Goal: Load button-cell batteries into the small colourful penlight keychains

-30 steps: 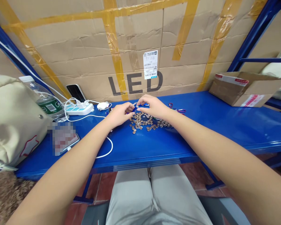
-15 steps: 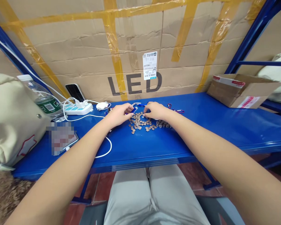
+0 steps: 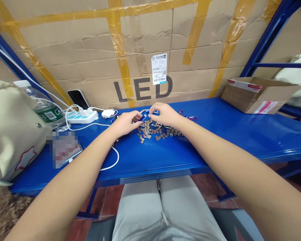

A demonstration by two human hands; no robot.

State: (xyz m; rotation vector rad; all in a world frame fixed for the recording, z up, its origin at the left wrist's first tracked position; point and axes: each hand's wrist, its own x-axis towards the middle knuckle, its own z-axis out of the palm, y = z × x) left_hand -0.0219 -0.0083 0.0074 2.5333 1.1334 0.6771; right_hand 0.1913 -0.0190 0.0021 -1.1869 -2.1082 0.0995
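Observation:
My left hand (image 3: 126, 123) is closed around a small blue tube (image 3: 142, 118), thumb below and fingers above. A pale round end of the tube faces right. My right hand (image 3: 162, 113) hovers just right of it, thumb and forefinger pinched; whatever is between those fingertips is too small to make out. Below both hands lie several small coppery discs (image 3: 146, 129), loosely spread on the blue table (image 3: 150, 154). Behind the fingers is a silver-and-blue piece (image 3: 145, 110). Small silvery parts (image 3: 174, 132) are heaped beside my right wrist, partly hidden by it.
Red and purple clips (image 3: 190, 117) lie beyond my right forearm. At left are a power strip (image 3: 82, 117) with white cables, a bottle (image 3: 43, 108), a blurred-out phone (image 3: 66, 150) and a beige bag (image 3: 12, 127). An open carton (image 3: 256, 95) stands right, with large cardboard (image 3: 90, 50) behind.
My right hand has lifted off the discs and moved up and left, nearer the blue tube's end. The left hand keeps its hold nearly in place. The camera view has shifted slightly.

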